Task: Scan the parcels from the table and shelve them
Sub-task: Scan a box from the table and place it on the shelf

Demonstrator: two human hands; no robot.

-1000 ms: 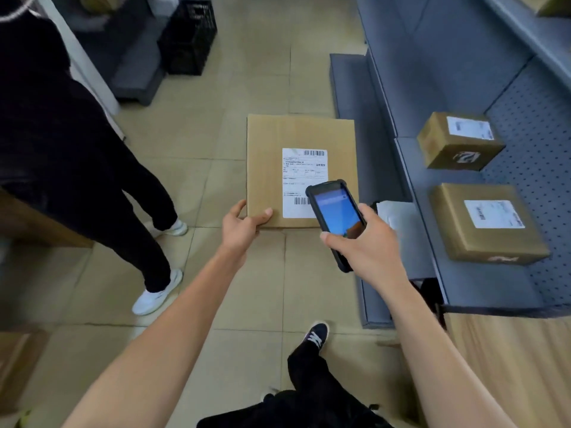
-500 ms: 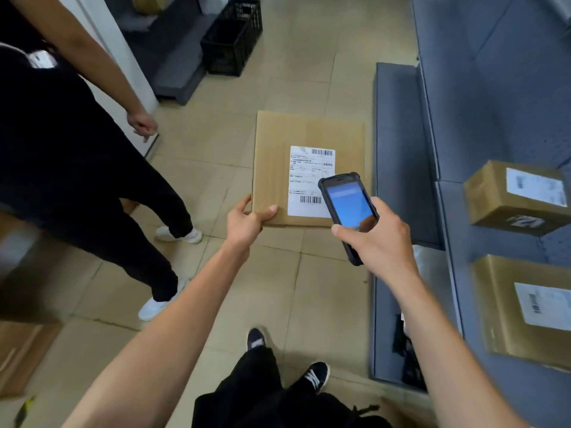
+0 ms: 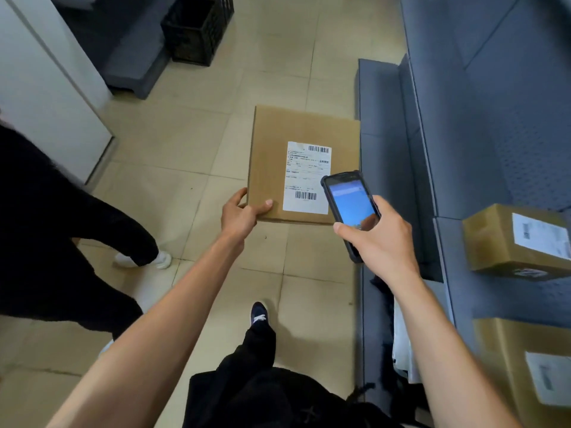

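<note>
A flat brown cardboard parcel (image 3: 272, 156) with a white shipping label (image 3: 306, 177) hangs level over the tiled floor. My left hand (image 3: 239, 216) grips its near left corner, thumb on top. My right hand (image 3: 378, 242) holds a black handheld scanner (image 3: 350, 208) with a lit blue screen, just over the parcel's near right corner. To the right stands a grey metal shelf unit (image 3: 463, 149). Two brown labelled boxes lie on it, one (image 3: 513, 239) at mid right and one (image 3: 525, 366) at the lower right.
A person in black clothes and white shoes (image 3: 61, 242) stands close on the left. A black plastic crate (image 3: 197, 26) sits on the floor at the back, beside a low grey shelf base (image 3: 133, 66). My own legs and dark shoe (image 3: 259, 313) are below.
The view has shifted forward and left along the shelf; the shelved boxes slid toward the right edge. Both hands keep the same hold on parcel and scanner. The person on the left moved nearer.
</note>
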